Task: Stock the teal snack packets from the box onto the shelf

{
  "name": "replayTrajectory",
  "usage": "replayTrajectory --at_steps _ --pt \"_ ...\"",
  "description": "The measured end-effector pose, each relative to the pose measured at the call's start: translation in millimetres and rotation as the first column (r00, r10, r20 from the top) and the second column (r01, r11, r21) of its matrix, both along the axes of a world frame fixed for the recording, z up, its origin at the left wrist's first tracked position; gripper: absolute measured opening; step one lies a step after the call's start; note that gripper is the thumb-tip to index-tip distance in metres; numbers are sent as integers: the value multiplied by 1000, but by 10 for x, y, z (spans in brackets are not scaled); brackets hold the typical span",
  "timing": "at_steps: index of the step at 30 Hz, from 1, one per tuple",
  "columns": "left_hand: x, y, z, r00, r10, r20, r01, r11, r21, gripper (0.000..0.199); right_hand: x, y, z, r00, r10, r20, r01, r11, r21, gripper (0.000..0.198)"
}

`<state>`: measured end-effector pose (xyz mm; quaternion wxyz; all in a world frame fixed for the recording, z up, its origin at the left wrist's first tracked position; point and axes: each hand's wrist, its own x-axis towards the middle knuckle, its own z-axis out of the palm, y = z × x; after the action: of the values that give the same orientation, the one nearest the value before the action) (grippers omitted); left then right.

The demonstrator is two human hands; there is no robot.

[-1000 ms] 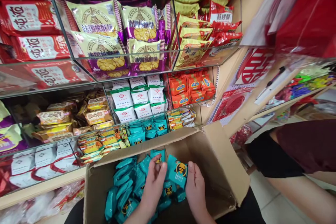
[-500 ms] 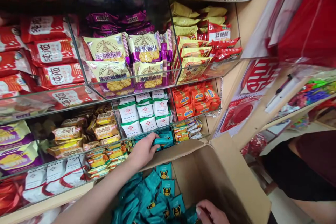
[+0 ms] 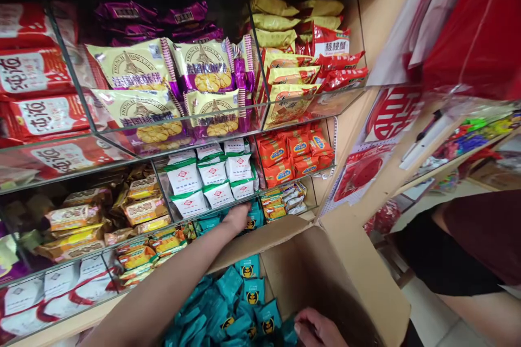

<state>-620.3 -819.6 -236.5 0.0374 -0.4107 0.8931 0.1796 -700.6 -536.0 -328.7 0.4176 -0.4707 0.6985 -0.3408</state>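
Note:
My left hand reaches over the box flap into a low shelf compartment of teal snack packets. Its fingertips are hidden among the packets, so whether they grip one does not show. Below it, an open cardboard box holds a heap of teal packets with a yellow and black emblem. My right hand is inside the box at the bottom edge, beside the heap. Its fingers are curled; the frame's edge cuts it off, and what they hold, if anything, is hidden.
White packets with green edges stand directly above the left hand. Orange packets and small yellow packets fill the neighbouring compartments. Clear dividers and a shelf lip run across. At right a person in black shorts is close by.
My left hand has pushed farther into the teal compartment; the teal packet seen at its fingers before is now hidden. The view has shifted slightly right. My right hand stays in the box.

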Motion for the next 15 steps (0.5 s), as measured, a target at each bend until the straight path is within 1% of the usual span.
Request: replayTrajectory --at_steps 4,7,9,12,13,15 --pt "32 -15 -194 995 96 10 -96 995 -28 26 13 -13 77 1000 10 21 -10 1000 12 27" --pt "26 8 -269 993 113 19 -112 993 -31 24 16 -32 96 999 18 27 -19 999 28 25" --pt "7 23 -259 995 91 30 -89 995 -38 23 14 -47 94 999 28 28 -29 999 40 23" --pt "-22 42 -191 996 67 56 -62 995 -82 23 8 -62 90 999 29 22 -30 998 63 22" --pt "-27 50 -167 995 70 66 -62 992 -109 27 5 -64 91 1000 25 16 -26 997 68 21" --pt "-33 68 -135 994 76 82 -60 981 -182 46 -1 -63 94 1000 14 6 -14 997 74 19"
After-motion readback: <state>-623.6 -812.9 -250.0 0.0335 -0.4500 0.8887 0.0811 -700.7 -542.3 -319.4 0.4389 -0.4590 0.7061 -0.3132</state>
